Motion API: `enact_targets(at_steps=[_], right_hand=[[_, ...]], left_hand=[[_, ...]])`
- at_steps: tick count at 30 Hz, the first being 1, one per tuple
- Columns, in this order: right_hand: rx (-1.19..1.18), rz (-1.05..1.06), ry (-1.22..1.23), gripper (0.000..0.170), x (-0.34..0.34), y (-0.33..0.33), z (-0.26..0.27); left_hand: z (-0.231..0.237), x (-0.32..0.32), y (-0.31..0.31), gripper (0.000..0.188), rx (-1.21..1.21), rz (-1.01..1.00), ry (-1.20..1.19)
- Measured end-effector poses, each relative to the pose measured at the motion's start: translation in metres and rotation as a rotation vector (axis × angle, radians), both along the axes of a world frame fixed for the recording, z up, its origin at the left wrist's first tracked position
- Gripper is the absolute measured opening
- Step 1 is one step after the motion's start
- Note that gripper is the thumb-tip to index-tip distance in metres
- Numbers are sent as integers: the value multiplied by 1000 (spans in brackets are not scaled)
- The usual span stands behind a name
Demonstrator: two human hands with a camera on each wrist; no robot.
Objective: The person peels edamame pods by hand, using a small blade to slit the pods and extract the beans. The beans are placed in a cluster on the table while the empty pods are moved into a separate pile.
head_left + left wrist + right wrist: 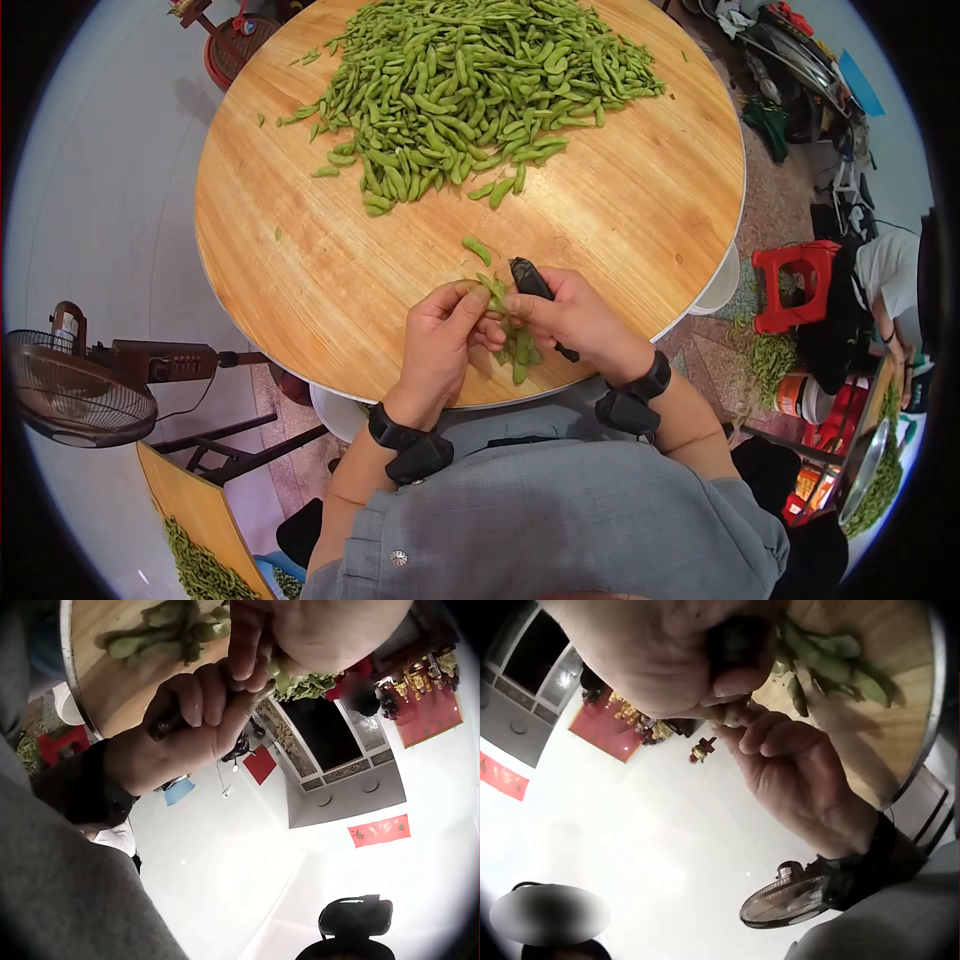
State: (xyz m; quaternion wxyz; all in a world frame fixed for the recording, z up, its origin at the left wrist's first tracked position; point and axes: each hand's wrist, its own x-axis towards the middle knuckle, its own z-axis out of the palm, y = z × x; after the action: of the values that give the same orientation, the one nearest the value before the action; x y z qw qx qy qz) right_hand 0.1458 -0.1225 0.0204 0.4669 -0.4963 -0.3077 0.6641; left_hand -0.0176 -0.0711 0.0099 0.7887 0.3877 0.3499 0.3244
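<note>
A large heap of green soybean pods (470,90) covers the far half of the round wooden table. Near the front edge, my left hand (440,325) pinches a soybean pod (492,284) between thumb and fingertips. My right hand (575,315) grips a black tool (529,278) in its palm, the tool's working end being hidden, and its thumb and forefinger meet the left fingertips at the pod. Under the hands, several pods (829,664) lie on the table. One loose pod (477,250) rests just beyond the fingers.
The table (280,290) has a metal-edged rim. A brown fan (80,385) stands at the left, near a second table (200,480) with more pods. To the right are a red stool (795,285), scattered pods on the floor, and another person's arm (885,310).
</note>
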Motion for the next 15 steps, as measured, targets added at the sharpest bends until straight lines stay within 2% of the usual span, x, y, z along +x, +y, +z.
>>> enact_targets(at_steps=[2,4,6,8,9,11,13,15], right_hand=[[-79,-35,182,13,5,0,1],[-85,-53,220,14,10,-1,2],[-91,-70,260,14,9,-1,3],[21,-128,-108,17,4,-3,2],[24,-125,-109,17,-1,-4,0],[549,-227,-777,19,-11,-10,-6],[551,-162,-872,17,-11,-13,-5],[669,-132,-942,15,-14,-14,-8]], left_hand=[[2,1,-1,22,-5,-19,-23],[5,3,-3,23,-11,-40,-45],[9,7,-6,21,-17,21,-43],[3,2,-6,21,-59,-32,-63],[0,1,-6,21,-101,-86,-82],[-1,3,-8,20,-118,-90,-83],[-3,3,-9,19,-138,-97,-83],[-4,2,-9,18,-234,-95,-88]])
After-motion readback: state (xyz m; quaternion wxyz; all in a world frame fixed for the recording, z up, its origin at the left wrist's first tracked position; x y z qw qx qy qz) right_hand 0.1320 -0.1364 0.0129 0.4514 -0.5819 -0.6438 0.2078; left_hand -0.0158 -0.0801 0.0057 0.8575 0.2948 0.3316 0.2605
